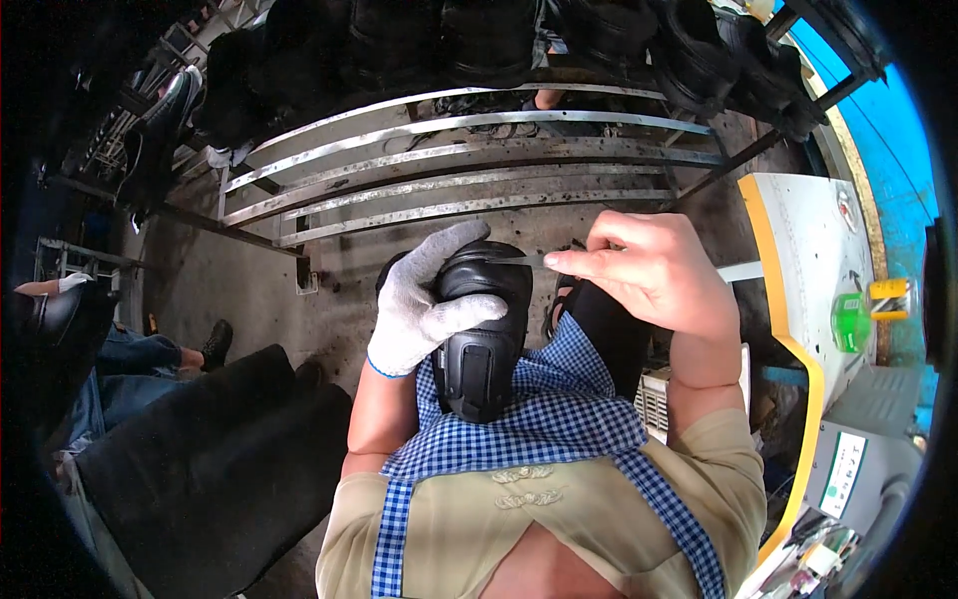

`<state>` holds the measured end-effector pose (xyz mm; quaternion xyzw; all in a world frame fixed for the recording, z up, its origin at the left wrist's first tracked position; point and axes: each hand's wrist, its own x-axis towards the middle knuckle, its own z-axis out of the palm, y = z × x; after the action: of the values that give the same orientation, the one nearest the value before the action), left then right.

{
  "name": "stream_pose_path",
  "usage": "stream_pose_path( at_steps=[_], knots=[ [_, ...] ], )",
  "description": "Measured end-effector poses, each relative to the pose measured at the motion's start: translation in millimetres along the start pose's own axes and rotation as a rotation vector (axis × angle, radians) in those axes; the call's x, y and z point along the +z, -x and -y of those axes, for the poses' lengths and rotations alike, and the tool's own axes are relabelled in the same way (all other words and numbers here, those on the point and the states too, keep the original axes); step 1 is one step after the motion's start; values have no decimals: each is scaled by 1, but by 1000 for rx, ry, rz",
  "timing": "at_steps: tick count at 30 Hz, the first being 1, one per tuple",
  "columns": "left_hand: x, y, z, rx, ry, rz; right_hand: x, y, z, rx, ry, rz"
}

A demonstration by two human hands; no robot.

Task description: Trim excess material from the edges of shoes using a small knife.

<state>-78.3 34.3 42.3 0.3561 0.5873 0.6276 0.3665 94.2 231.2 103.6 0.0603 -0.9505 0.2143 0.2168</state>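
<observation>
A black shoe (486, 344) with a strap on its upper rests on my lap over the blue checked apron. My left hand (424, 304), in a whitish knitted glove, is wrapped round the shoe, its thumb lying across the upper. My bare right hand (649, 265) is closed just right of the shoe. Between its thumb and index finger is a thin, flat grey strip (519, 261), like a narrow blade. The strip reaches left over the shoe's far end. Its exact kind is unclear.
A metal rack (469, 155) with several black shoes (599, 40) stands ahead. To the right is a white table with a yellow edge (768, 260), holding a green bottle (850, 321). A dark sheet-covered surface (210, 469) and another person's legs (140, 359) are at left.
</observation>
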Motion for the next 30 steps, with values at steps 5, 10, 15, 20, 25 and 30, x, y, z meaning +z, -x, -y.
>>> stream_pose_path(
  at_steps=[5, 10, 15, 20, 25, 30],
  knots=[
    [0, -1, 6, 6, 46, -18, 4, 2, -4, 9, -25, -14],
    [2, -4, 6, 46, -60, -1, 4, -1, -4, 19, -21, 15],
    [3, -9, 4, 35, -84, 3, 13, 4, -15, 76, -119, -90],
    [-6, -8, 0, 56, -1, -135, 37, 28, -21, 206, -290, -126],
    [-42, -17, 29, 120, 621, -571, 105, 82, -34, 376, -436, 12],
    [-41, -29, 40, 25, 827, -672, 135, 81, -13, 347, -703, -138]
  ],
)
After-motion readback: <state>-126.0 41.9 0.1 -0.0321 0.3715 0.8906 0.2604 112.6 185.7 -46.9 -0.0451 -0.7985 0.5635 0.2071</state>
